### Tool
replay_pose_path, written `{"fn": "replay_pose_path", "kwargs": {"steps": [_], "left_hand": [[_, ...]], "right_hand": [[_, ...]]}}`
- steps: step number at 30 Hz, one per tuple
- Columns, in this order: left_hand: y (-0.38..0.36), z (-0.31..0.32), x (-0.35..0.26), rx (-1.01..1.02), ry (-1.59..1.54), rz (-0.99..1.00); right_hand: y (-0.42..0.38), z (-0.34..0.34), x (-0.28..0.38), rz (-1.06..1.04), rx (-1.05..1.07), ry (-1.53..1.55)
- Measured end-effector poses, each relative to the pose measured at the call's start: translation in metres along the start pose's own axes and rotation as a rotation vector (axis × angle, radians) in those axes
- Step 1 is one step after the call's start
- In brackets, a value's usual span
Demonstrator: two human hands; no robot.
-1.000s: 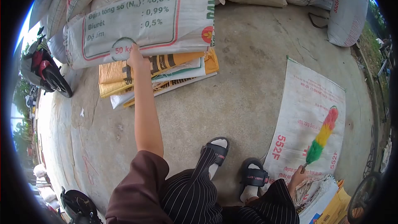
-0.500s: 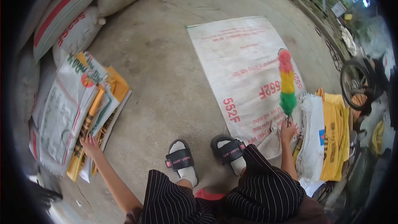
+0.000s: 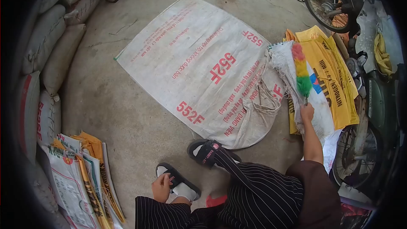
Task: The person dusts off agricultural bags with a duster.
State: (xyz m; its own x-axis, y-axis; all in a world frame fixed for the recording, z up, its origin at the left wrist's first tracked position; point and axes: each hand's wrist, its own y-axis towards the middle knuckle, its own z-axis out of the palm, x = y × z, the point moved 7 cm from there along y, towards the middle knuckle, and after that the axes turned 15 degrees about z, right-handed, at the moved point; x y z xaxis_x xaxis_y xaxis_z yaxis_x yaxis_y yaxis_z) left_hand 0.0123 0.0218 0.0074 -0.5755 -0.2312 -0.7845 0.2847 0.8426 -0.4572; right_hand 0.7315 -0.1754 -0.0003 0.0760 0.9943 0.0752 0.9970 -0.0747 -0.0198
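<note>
My right hand (image 3: 307,112) grips the handle of a duster (image 3: 302,76) with fluffy red, yellow and green bands. The duster is over a stack of white sacks (image 3: 283,57) and yellow sacks (image 3: 328,68) on the right. My left hand (image 3: 161,188) is low by my knee, fingers curled with nothing showing in them, overlapping the black sandal (image 3: 186,183) on my left foot. Between the stacks a large white woven sack (image 3: 178,63) with red print lies flat on the ground, its right end crumpled.
At lower left stands a bundle of folded sacks (image 3: 70,186). Filled sacks (image 3: 46,42) are piled along the left side. A motorbike wheel (image 3: 326,6) is at upper right, with another wheel (image 3: 354,157) beside the right stack. Something red (image 3: 216,200) shows beneath me.
My left hand has left the folded sacks at left and come in beside my foot. The duster has moved from over the flat sack to the right stack. My view has turned right.
</note>
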Motion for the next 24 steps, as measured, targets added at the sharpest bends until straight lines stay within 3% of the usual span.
{"fn": "replay_pose_path", "kwargs": {"steps": [2, 5, 7, 9, 13, 16, 18, 22, 24], "left_hand": [[0.008, 0.010, -0.036, 0.055, 0.197, 0.304], [0.012, 0.017, -0.057, 0.161, 0.441, 0.390], [0.015, 0.023, -0.064, 0.183, 0.435, 0.388], [0.015, 0.025, -0.066, 0.186, 0.430, 0.399], [0.009, 0.022, -0.057, 0.176, 0.440, 0.415], [0.002, 0.014, -0.060, 0.182, 0.483, 0.458], [-0.003, 0.014, -0.073, 0.220, 0.421, 0.490], [0.028, 0.010, -0.129, 0.321, 0.166, 0.501], [0.055, 0.010, -0.157, 0.296, -0.031, 0.509]], "right_hand": [[0.009, -0.002, 0.006, -0.039, 0.017, -0.026], [0.018, -0.010, 0.032, -0.137, 0.065, -0.049], [0.008, -0.010, 0.042, -0.198, 0.115, -0.050], [-0.010, -0.017, 0.052, -0.284, -0.036, -0.177], [0.013, 0.010, 0.044, -0.296, 0.009, -0.146], [0.006, -0.006, 0.086, -0.533, 0.192, 0.008], [-0.015, -0.036, 0.133, -0.686, 0.183, 0.135], [-0.154, -0.113, 0.265, -0.682, 0.722, 0.505], [-0.241, -0.127, 0.324, -0.807, 1.006, 0.692]]}}
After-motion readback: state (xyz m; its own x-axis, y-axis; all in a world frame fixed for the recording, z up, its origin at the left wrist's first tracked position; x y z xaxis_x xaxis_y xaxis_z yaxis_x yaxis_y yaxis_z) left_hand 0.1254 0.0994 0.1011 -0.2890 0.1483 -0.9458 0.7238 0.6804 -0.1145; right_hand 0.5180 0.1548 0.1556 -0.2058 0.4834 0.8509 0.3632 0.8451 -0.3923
